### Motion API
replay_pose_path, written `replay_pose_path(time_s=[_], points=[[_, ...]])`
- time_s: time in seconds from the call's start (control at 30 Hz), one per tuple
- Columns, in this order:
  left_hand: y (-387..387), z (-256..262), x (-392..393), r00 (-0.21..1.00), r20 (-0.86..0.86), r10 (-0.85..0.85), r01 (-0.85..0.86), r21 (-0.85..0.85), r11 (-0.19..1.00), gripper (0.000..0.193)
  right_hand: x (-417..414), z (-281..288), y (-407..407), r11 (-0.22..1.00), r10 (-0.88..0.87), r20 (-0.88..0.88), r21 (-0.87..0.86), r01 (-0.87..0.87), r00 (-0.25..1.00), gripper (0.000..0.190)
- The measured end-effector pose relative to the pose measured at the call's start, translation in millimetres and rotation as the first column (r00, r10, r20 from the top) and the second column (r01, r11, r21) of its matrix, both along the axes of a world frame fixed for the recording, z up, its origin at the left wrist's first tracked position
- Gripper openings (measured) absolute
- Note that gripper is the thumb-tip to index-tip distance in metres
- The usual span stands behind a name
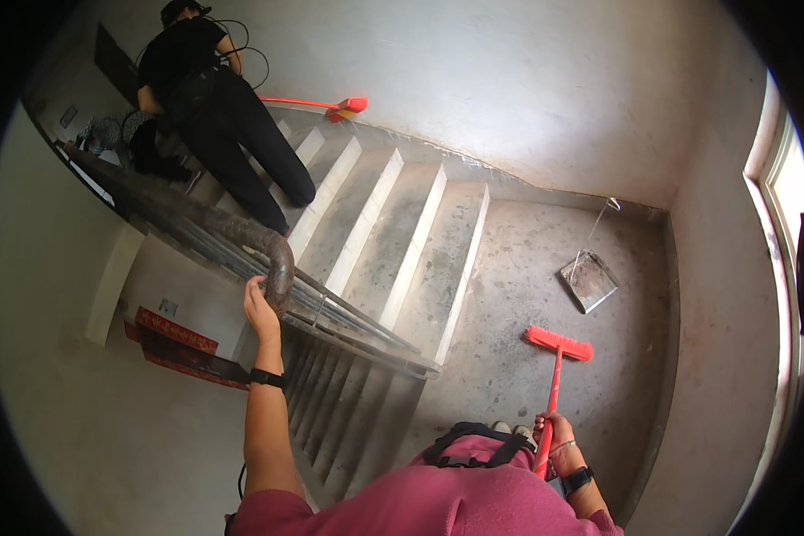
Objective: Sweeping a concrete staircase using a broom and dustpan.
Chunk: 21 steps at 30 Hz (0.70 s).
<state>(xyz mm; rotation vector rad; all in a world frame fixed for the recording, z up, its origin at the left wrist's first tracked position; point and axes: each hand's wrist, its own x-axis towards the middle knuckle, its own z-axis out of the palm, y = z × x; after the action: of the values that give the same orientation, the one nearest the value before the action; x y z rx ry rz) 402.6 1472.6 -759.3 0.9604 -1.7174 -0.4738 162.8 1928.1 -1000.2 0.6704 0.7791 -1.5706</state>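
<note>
My right hand (555, 429) is closed around the red handle of a push broom (553, 395). The broom's red bristle head (559, 343) rests on the concrete landing (509, 268). My left hand (261, 309) is raised against the bent end of a worn brown handrail (280, 268), and its fingers point up along the rail's side. Whether those fingers wrap the rail is hidden. A metal dustpan (589, 281) with a thin upright handle lies on the landing, beyond the broom head and apart from it.
A person in black (208, 114) stands on the upward stairs (368, 221), with another person (130, 141) lower beside them. A second red broom (347, 108) lies along the wall. Downward stairs (348, 409) run below the railing. A window (787, 181) is at right.
</note>
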Motion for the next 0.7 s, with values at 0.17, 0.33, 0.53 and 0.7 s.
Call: replay_pose_path(time_s=[0.17,0.33,0.53,0.7], points=[[1.4,1.1,-2.8,0.999,-0.003,0.04,-0.04,-0.03,0.999,0.033,-0.9,-0.8,-0.2,1.0,0.003,0.019,-0.001,-0.003,1.0,0.005],[3.2,2.0,-4.6,1.0,-0.009,0.028,-0.029,-0.053,0.998,0.034,-1.2,-1.5,-2.0,1.0,0.005,0.014,-0.021,-0.005,1.0,0.006],[4.7,2.8,-4.9,0.998,-0.066,-0.001,-0.002,-0.038,0.999,0.033,-1.6,1.6,-2.7,1.0,0.027,-0.012,-0.002,-0.027,1.0,0.006],[8.1,5.3,-6.6,0.996,-0.084,-0.001,0.003,0.029,1.0,0.033,-2.6,-2.5,-0.7,0.999,0.037,0.003,-0.028,-0.037,0.999,0.006]])
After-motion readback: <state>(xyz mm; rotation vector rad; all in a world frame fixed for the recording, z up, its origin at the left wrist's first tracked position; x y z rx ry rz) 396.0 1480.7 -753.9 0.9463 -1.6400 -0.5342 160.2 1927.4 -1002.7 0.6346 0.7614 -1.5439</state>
